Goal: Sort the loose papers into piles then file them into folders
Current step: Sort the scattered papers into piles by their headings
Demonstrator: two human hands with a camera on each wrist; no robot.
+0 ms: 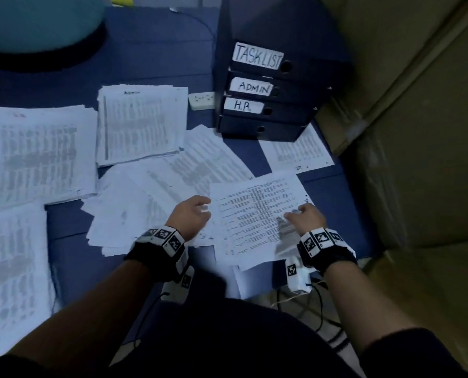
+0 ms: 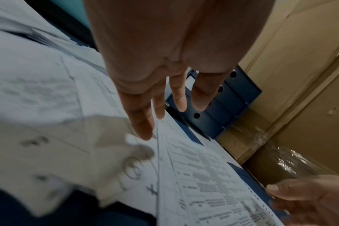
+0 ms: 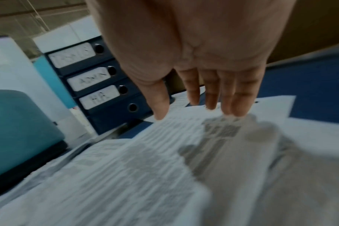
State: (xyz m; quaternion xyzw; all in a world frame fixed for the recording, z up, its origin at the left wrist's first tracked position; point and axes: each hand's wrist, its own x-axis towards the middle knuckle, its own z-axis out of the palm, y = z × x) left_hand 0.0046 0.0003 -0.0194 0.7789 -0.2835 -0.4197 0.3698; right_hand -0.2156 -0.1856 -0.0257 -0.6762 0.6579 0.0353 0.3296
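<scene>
Sheet beneath both open grips

Dim, bluish light throughout; wrist views smear with motion blur, print perhaps unreadable, edges bending outward.

Folder labels: TASK LIST, ADMIN, H.R.
</scene>
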